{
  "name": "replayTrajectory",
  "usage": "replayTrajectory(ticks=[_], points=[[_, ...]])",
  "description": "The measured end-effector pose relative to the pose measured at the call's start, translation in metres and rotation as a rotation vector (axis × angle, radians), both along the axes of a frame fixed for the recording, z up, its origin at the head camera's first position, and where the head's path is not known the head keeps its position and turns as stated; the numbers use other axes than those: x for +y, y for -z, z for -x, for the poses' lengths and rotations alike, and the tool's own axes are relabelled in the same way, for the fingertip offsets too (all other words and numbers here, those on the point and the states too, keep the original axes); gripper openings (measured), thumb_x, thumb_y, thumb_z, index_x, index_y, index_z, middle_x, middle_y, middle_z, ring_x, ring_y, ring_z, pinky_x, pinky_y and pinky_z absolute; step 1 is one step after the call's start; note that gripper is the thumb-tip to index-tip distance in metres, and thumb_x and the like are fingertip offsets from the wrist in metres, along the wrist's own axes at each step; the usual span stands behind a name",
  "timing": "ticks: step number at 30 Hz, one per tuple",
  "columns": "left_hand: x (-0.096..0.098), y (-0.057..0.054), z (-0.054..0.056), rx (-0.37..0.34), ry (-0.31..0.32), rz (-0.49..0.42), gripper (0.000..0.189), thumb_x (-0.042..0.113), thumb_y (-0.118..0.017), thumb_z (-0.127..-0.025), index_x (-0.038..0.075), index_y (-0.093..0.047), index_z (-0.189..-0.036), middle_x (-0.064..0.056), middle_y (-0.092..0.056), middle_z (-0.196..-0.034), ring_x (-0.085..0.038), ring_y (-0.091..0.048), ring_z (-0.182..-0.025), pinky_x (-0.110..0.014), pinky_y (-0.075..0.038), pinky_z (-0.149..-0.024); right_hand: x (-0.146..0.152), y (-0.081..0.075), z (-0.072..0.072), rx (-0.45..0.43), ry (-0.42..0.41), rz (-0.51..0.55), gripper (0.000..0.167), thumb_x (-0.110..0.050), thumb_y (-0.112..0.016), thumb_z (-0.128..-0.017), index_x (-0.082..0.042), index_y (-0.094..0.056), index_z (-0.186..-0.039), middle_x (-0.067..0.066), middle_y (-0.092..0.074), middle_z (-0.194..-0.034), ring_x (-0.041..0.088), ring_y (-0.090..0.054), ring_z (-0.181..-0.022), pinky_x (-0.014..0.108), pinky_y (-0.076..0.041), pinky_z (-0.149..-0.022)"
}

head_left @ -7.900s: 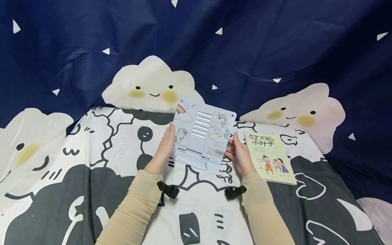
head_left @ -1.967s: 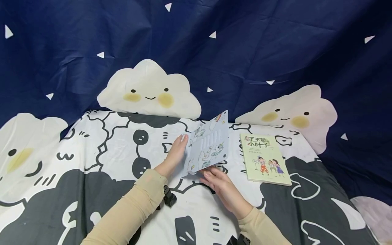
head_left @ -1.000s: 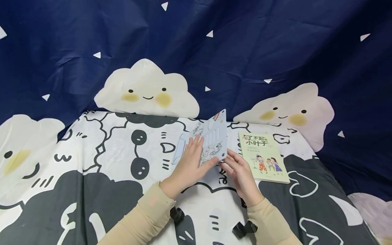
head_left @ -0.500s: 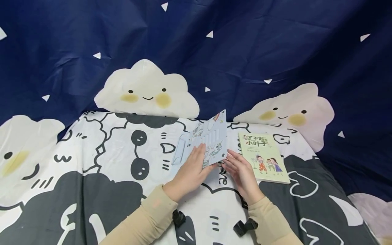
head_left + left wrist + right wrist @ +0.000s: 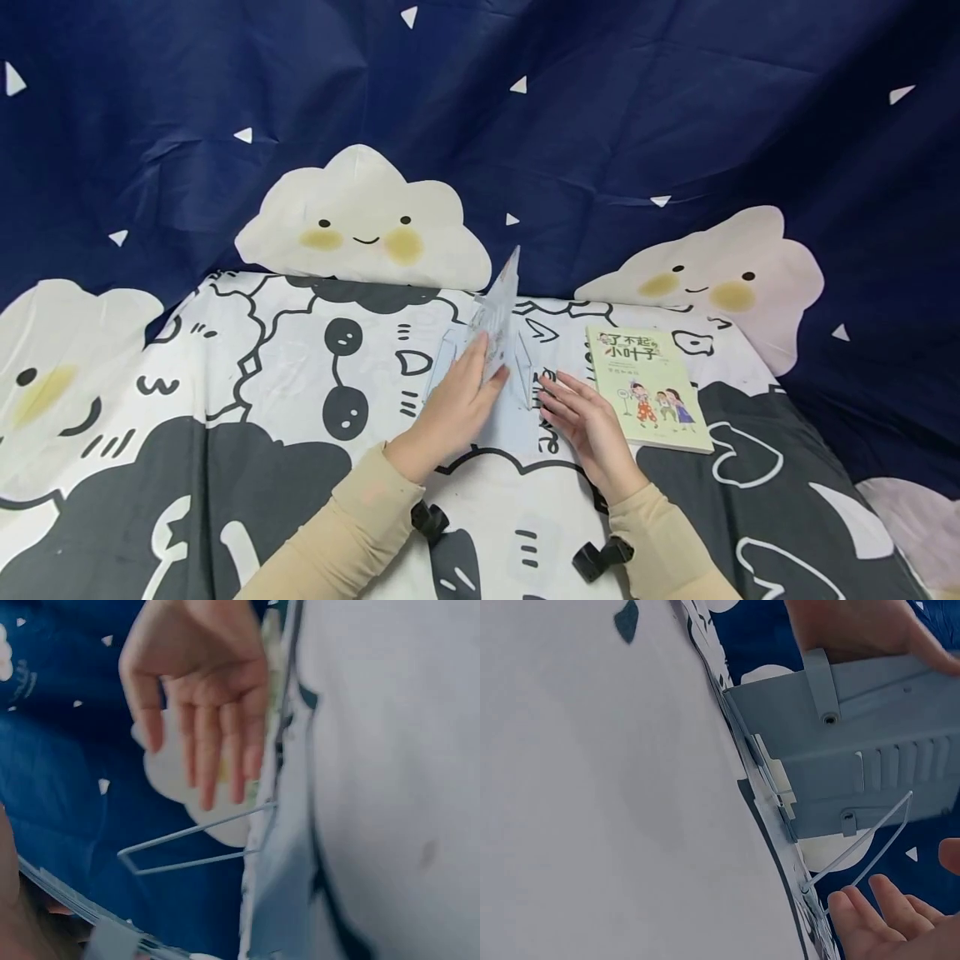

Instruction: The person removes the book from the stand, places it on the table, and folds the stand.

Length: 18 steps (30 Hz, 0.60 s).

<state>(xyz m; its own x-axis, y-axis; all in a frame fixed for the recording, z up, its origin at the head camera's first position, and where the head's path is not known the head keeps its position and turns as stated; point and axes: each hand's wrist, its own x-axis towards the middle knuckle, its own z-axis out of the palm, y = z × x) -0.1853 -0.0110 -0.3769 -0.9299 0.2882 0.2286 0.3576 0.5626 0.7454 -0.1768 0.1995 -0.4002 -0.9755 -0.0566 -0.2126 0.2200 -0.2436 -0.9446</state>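
Note:
A pale blue metal book stand (image 5: pixel 504 304) with a printed unicorn front stands raised in the head view, its panel seen nearly edge-on. My left hand (image 5: pixel 453 400) grips the panel near its lower edge, fingers on the printed side. The base plate (image 5: pixel 510 425) lies flat on the cloth below. To the right, a wire prop (image 5: pixel 862 847) rises from the base, apart from the back panel (image 5: pixel 817 769) and its slots. My right hand (image 5: pixel 588 421) is just right of the wire, fingers loosely extended and holding nothing; its palm shows in the left wrist view.
A green children's book (image 5: pixel 651 387) lies flat to the right, close beside my right hand. Black-and-white cartoon cloth (image 5: pixel 285 367) covers the surface. Behind it hangs a dark blue curtain (image 5: pixel 585 142) with cloud prints.
Over the last second the stand's panel has turned from an angled face to nearly edge-on, shifting left with my left hand. My right hand has come away from the panel's corner.

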Motion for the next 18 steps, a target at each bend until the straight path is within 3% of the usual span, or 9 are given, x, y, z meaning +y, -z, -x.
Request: replayTrajectory(ticks=[4,11,18], points=[[-0.012,-0.009,0.004,0.028,-0.015,-0.118,0.074,0.055,-0.023,-0.105,0.004,-0.015,-0.159,-0.017,-0.020,-0.164,-0.034,-0.022,-0.151,-0.050,-0.023,-0.122,0.001,0.002,0.000,-0.002,-0.023,0.021,0.055,-0.012,-0.047,-0.104,-0.003,-0.028,-0.154,0.017,-0.044,-0.153,0.022,-0.057,-0.129,0.034,-0.048,-0.107],[-0.030,-0.020,0.010,0.066,-0.010,-0.355,0.095,0.074,-0.013,-0.092,0.007,-0.016,-0.159,-0.019,-0.025,-0.162,-0.034,-0.025,-0.150,-0.051,-0.021,-0.123,0.003,0.003,0.000,-0.007,-0.056,0.066,0.055,-0.010,-0.047,-0.104,-0.004,-0.028,-0.155,0.017,-0.040,-0.155,0.023,-0.054,-0.133,0.035,-0.045,-0.110],[-0.044,-0.024,0.016,0.054,-0.081,-0.467,0.094,0.079,-0.011,-0.089,0.017,-0.021,-0.159,-0.012,-0.032,-0.161,-0.032,-0.030,-0.148,-0.049,-0.024,-0.122,0.006,-0.002,-0.001,-0.007,-0.053,0.085,0.055,-0.012,-0.047,-0.104,-0.006,-0.027,-0.156,0.012,-0.045,-0.153,0.021,-0.052,-0.135,0.033,-0.044,-0.111]])
